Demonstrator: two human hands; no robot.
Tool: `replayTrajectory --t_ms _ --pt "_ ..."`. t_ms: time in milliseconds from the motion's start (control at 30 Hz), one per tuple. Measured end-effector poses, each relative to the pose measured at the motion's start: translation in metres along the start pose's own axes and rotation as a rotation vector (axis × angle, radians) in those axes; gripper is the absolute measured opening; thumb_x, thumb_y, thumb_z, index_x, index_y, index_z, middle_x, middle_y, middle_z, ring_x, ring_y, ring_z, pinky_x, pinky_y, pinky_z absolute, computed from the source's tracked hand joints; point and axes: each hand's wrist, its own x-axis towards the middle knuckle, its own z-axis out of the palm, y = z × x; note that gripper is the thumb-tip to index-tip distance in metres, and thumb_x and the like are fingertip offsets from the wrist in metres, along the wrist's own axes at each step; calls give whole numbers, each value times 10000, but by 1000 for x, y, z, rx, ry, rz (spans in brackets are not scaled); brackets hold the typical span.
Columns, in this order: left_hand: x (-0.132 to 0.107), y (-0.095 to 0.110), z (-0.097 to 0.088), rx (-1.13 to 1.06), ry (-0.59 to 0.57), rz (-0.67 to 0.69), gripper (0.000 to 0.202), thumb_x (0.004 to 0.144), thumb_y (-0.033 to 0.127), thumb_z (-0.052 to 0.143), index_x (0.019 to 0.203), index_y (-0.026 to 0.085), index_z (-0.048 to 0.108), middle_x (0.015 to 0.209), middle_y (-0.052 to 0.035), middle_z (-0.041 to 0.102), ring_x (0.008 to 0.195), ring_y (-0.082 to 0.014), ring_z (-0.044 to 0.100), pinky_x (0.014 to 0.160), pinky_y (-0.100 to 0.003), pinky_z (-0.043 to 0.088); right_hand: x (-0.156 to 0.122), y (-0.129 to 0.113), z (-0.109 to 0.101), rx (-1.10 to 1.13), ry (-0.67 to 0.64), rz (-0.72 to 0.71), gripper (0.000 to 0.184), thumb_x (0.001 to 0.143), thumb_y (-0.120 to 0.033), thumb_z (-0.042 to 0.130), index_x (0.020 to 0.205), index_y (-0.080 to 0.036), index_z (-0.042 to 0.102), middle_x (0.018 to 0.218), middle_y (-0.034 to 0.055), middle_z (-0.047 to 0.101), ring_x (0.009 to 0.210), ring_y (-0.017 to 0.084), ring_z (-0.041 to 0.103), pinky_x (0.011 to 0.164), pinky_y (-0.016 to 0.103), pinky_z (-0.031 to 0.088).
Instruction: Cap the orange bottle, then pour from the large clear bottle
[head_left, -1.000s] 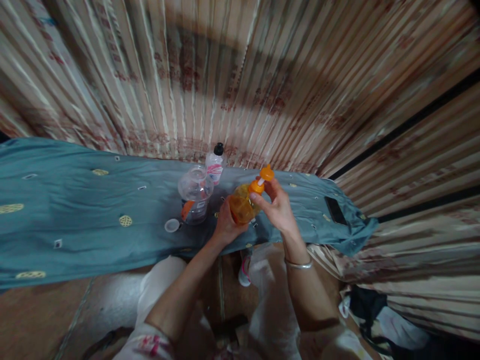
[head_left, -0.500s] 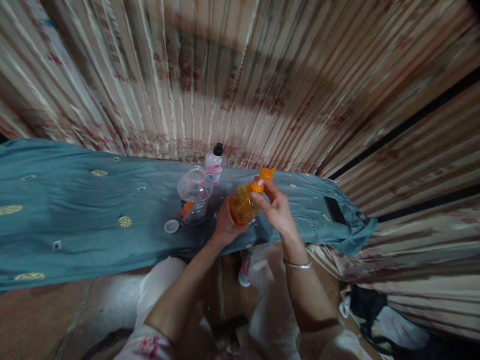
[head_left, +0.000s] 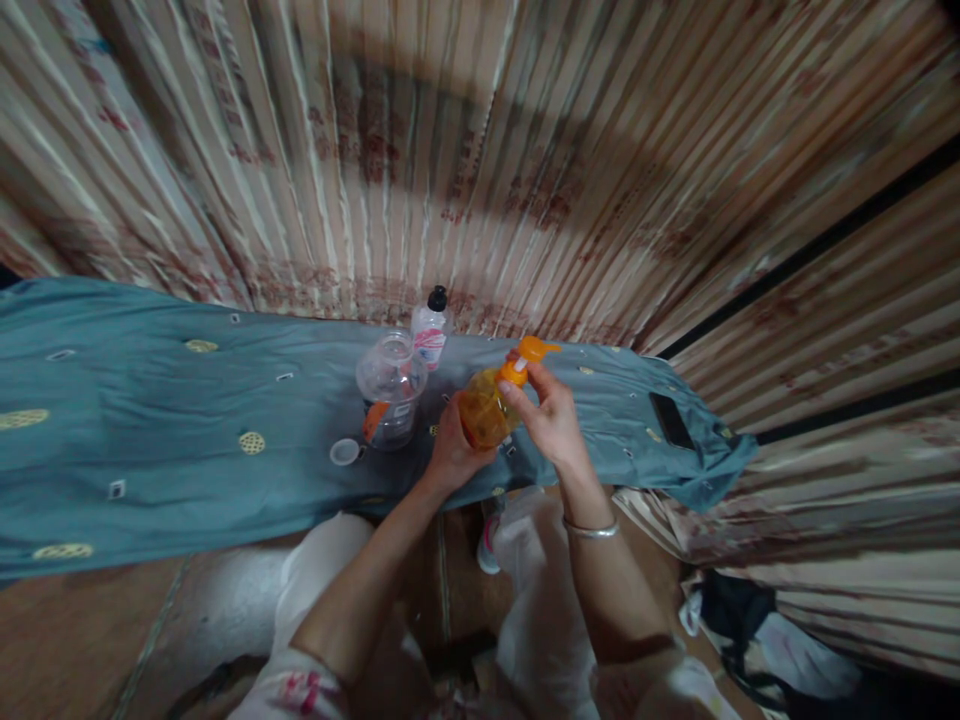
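Observation:
Tilted to the right over the cloth-covered table is a clear amber pump bottle [head_left: 486, 410]. My left hand [head_left: 455, 448] is wrapped round the body of this bottle from below left. At its neck, the thumb and fingers of my right hand [head_left: 551, 412] grip the collar of the orange pump top [head_left: 514, 373], whose spout points right. Left of my hands stands a clear plastic container [head_left: 390, 385] with an orange and dark label. Behind it is a clear bottle with a black cap [head_left: 430, 330]. A small white lid [head_left: 344, 452] lies in front of the container.
Blue-green patterned cloth [head_left: 172, 430] covers the long narrow table. A black phone [head_left: 671, 420] lies near its right end. Pleated curtains [head_left: 450, 150] hang behind and to the right. Dark and white fabric items [head_left: 772, 630] lie low at the right.
The pump's spout has turned so that it reaches further to the right. My right hand has shifted slightly with it; my left hand keeps its hold on the bottle.

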Motion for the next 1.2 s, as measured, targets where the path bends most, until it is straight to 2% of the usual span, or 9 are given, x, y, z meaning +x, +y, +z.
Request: replayTrajectory --t_ms 267,433,600,767,967,1100,1200 --pt "0 -3 0 -13 10 -8 796 563 250 867 1258 205 481 1242 -116 643 1177 -329 631 1046 -526 517 0 -14 6 -128 128 86 454 782 -613 710 980 -206 672 1054 71 732 987 263 661 953 407 500" --pt "0 -1 0 -26 6 -23 804 572 240 863 1274 199 473 1259 -126 638 1185 -325 629 1052 -527 517 -2 -10 3 -99 60 55 514 793 -570 728 1156 -211 668 1116 74 725 1045 269 650 992 415 484" --pt "0 2 -1 -23 3 -28 805 568 215 845 1277 184 464 1268 -133 635 1194 -331 628 1062 -536 511 -1 -9 3 -36 13 22 399 860 -552 661 1045 -200 703 1028 65 731 998 258 656 981 399 484" --pt "-1 -2 0 -35 -3 -35 831 569 227 848 1295 181 446 1281 -146 630 1207 -343 626 1052 -539 516 -2 -10 8 -59 70 52 397 846 -572 673 1006 -211 708 1025 52 740 961 245 661 967 387 493" --pt "-2 -6 -1 -29 -5 -33 900 568 265 863 1348 186 421 1326 -157 612 1242 -348 613 1068 -535 504 -4 -10 15 -149 196 60 373 836 -575 668 963 -228 715 1029 61 743 990 266 668 962 405 505" --pt "-2 -4 -2 -15 -6 -19 859 576 249 861 1327 201 446 1316 -145 620 1236 -342 615 1078 -538 496 -4 -9 13 -121 130 61 456 804 -561 716 1111 -225 691 1139 70 736 1054 268 664 985 406 496" --pt "-2 -5 -1 -21 -4 -30 887 579 251 858 1350 193 423 1321 -153 616 1240 -343 614 1073 -540 501 -4 -9 9 -69 52 56 470 820 -553 710 1150 -220 673 1110 66 736 1015 250 666 963 386 502"
